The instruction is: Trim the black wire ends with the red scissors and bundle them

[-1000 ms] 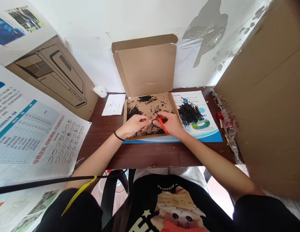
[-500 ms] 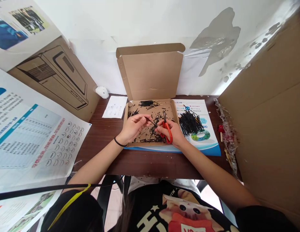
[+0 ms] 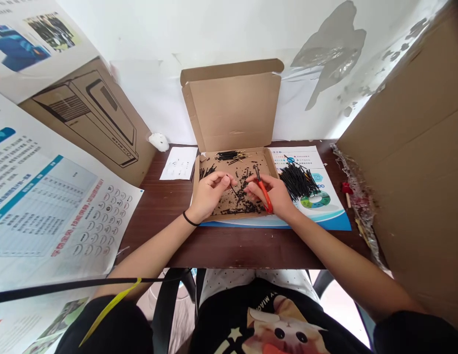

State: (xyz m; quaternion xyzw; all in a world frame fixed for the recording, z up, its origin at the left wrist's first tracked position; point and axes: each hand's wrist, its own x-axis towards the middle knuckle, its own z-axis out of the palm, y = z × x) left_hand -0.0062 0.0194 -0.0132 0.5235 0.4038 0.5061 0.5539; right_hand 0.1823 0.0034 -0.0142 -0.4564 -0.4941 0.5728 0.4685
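Observation:
My left hand pinches a thin black stick over the open cardboard box. Red-handled scissors are in my right hand, their blades pointing up and away from me. A small gap separates the two hands. Short black scraps cover much of the box floor. At the back of the box lies a bundle of black sticks with gold-coloured ends. More black sticks show at its left side, partly behind my left hand.
To the right of the box, a large pile of black sticks rests on a printed sheet. A small white paper lies left of the box. Crumpled clear plastic runs along the right cardboard wall.
My right hand and the scissors have moved right, away from my left hand. The stick in my left hand now points more steeply down. The whole view has shifted slightly.

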